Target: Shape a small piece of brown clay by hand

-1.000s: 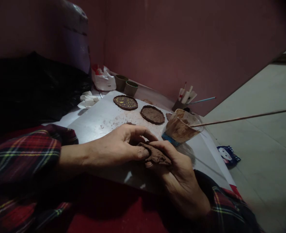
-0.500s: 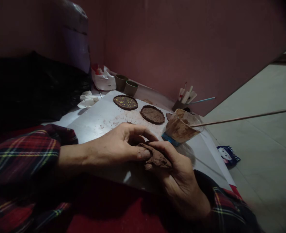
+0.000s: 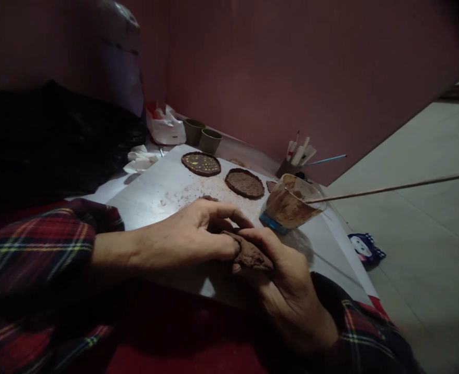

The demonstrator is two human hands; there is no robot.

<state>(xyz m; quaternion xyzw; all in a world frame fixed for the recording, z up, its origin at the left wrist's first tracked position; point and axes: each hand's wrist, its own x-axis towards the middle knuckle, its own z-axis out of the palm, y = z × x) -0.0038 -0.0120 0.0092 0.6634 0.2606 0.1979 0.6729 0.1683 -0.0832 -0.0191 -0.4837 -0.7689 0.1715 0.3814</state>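
One brown lump (image 3: 253,256) is clamped in the left hand (image 3: 196,231) and right hand (image 3: 292,280), above a pale board (image 3: 146,200).

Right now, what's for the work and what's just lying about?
Likely for the work:
brown lump in left hand and right hand
plain disc
dotted disc
stained cup
pale board

Seemingly just lying about:
black bag
white crumpled wad
blue thing on the floor

One head-worn camera looks forward and down from close above the hands (image 3: 188,232).
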